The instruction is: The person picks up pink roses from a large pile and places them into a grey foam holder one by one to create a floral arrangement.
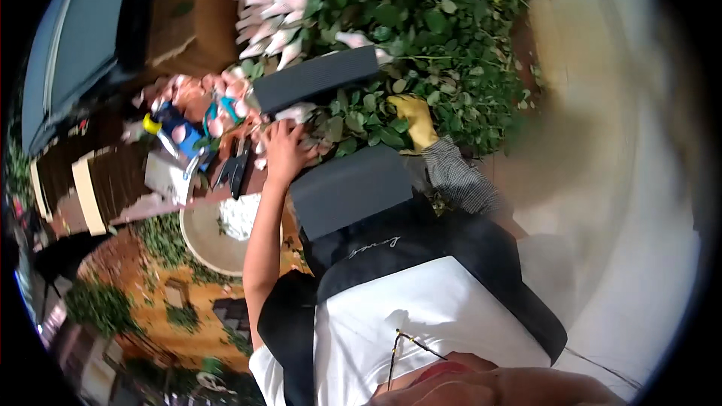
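My bare left hand (286,152) rests with bent, spread fingers on the table edge among pale pink petals and green leaves (346,120). My right hand (412,122), in a yellow glove with a checked sleeve, is curled into the leafy stems, and what it grips is hidden. Between my hands and my body lies a dark grey board (350,194). A similar dark grey strip (316,79) lies beyond my hands, below a row of white-pink wrapped flower heads (274,7).
At left on the table are loose pink petals (195,92), a blue-and-yellow tool (177,135), a black stapler-like tool (236,169) and stacked cardboard (94,192). A pale tub (195,244) stands below. Cut foliage (101,304) lies on the orange floor.
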Demonstrator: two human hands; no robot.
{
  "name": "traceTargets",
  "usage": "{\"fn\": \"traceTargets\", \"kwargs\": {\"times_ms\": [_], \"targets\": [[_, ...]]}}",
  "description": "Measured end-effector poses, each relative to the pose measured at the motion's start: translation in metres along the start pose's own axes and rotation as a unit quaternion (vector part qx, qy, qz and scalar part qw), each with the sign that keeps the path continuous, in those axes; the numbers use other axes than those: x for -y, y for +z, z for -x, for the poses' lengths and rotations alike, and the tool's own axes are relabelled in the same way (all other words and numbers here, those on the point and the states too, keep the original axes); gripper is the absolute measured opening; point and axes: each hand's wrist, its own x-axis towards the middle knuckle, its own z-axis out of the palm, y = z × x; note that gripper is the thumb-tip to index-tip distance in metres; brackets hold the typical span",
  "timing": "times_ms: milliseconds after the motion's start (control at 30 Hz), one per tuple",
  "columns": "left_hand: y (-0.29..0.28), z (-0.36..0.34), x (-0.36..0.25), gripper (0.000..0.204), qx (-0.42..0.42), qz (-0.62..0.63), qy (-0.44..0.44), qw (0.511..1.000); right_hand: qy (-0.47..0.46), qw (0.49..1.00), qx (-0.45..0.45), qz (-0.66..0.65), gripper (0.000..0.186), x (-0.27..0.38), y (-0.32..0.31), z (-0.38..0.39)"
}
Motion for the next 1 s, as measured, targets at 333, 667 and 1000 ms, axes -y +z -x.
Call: {"fn": "traceTargets", "kwargs": {"times_ms": [333,667,1000], "targets": [[-0.034,0.014,-0.001,0.054,0.063,0.040,-0.024,0.997,0.145,0.986,0.076,-0.021,0.044,-0.003,-0.021,-0.002],[-0.123,0.085,0.031,0.037,-0.001,0.912,-0.092,0.399,-0.126,0.880,0.337,-0.312,0.063,0.202,-0.036,-0.096],[-0.040,0.034,-0.004,0.044,0.241,0.105,-0.252,0.931,-0.145,0.735,0.579,0.320,0.028,0.162,0.080,-0.086]]}}
